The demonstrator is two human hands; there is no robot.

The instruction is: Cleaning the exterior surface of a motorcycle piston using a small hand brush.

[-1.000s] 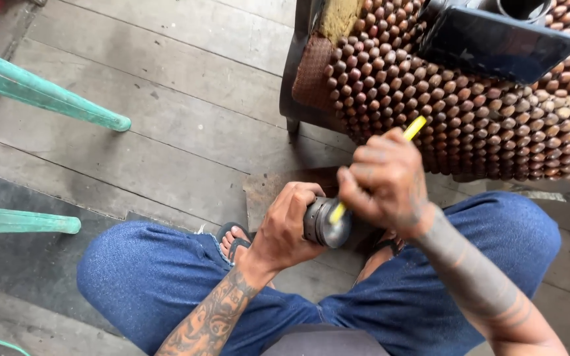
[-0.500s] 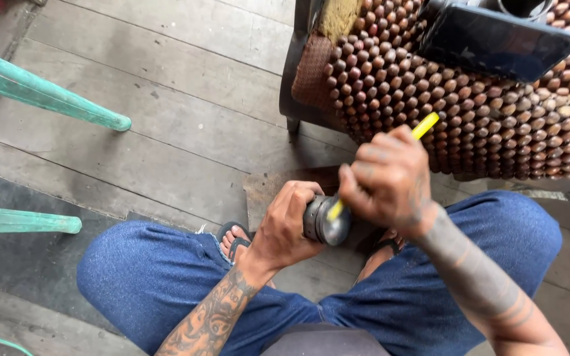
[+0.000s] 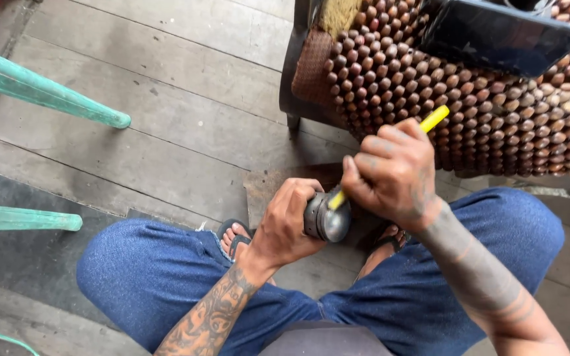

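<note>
Metal part point(image 3: 326, 219) gripped left, yellow tool point(image 3: 390, 157) fisted right

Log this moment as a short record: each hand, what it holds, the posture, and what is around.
left hand: wrapped around a round grey metal part, holding it over the lap
right hand: grips a yellow tool, its tip against the part's face
posture: seated, knees apart, blue jeans, sandalled foot on the floor
behind the hands: chair with a wooden bead cover, a dark flat object lying on it
left side: two green legs
floor: worn grey planks
</note>
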